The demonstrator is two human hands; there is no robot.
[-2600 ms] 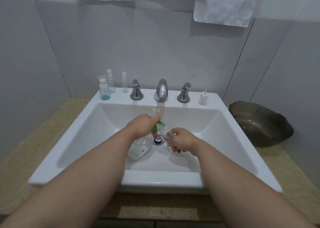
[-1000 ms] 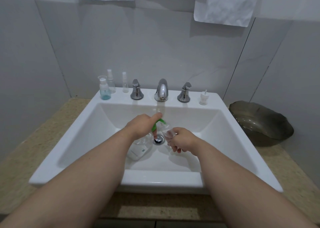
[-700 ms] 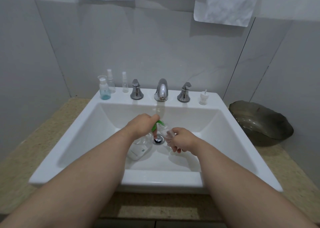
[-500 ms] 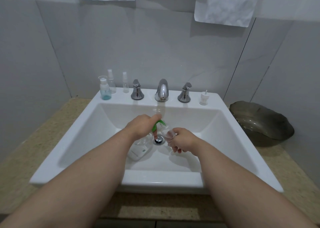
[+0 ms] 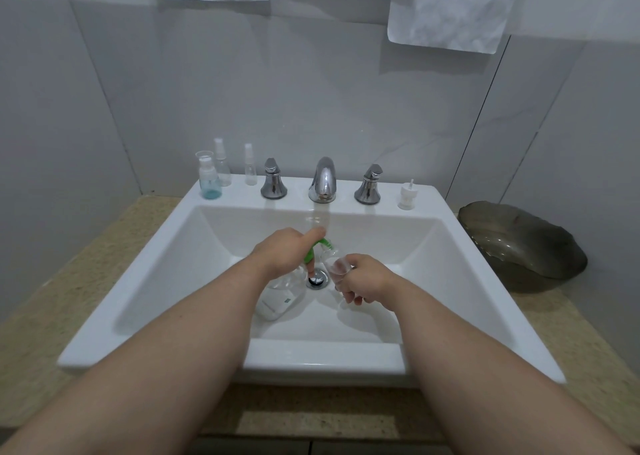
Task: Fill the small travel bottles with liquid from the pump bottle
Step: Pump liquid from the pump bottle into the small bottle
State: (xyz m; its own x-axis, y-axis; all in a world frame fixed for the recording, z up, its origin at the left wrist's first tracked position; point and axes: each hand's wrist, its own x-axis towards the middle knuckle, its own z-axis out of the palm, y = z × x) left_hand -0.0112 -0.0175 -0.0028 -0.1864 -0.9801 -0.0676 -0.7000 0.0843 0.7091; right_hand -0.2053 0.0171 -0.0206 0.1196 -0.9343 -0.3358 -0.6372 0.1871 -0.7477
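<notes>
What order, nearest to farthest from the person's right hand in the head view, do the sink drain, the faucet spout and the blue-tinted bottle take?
1. The drain, in the basin floor just left of the right hand.
2. The faucet spout, at the middle of the back ledge.
3. The blue-tinted bottle, at the far left end of that ledge.

Both arms reach forward, left hand (image 5: 282, 258) curled with forefinger extended, right hand (image 5: 367, 280) curled just beside it
</notes>
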